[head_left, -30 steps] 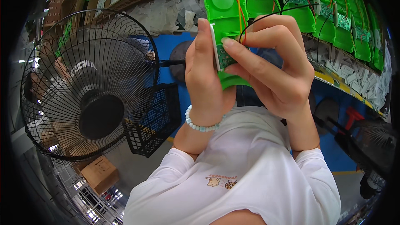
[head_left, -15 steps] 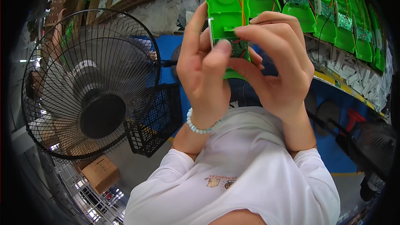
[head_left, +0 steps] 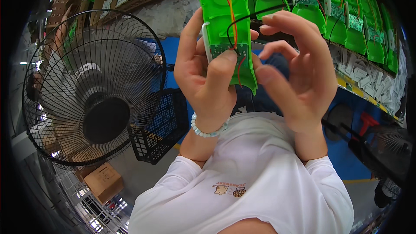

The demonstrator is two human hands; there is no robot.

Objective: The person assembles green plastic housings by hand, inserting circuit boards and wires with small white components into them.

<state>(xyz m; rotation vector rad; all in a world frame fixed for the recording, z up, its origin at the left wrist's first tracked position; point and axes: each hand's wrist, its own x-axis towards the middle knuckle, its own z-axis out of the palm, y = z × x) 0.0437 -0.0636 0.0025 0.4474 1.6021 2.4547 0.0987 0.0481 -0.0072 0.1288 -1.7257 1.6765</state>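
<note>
My left hand point(head_left: 203, 73) grips a bright green plastic housing point(head_left: 219, 11), its thumb pressing on the green circuit board point(head_left: 242, 54) seated near the lower end. Red, yellow and black wires rise from the board along the housing's inside. A narrow white piece point(head_left: 206, 39) sits along the left edge, partly behind my fingers. My right hand point(head_left: 303, 69) is beside the housing with its fingers curved and apart. A black wire point(head_left: 255, 13) arcs from the board toward its fingertips; nothing else shows between them.
Several similar green housings point(head_left: 323, 11) with boards and wires stand in a row at the far right. Below them lie many small white parts point(head_left: 368, 78). A large black fan point(head_left: 104, 99) and a black crate point(head_left: 158, 125) stand at left, near a cardboard box point(head_left: 103, 182).
The housing has shifted left and slightly down with my left hand. My right hand has come away from the board, its fingers spreading, and the black wire now stands out in an arc.
</note>
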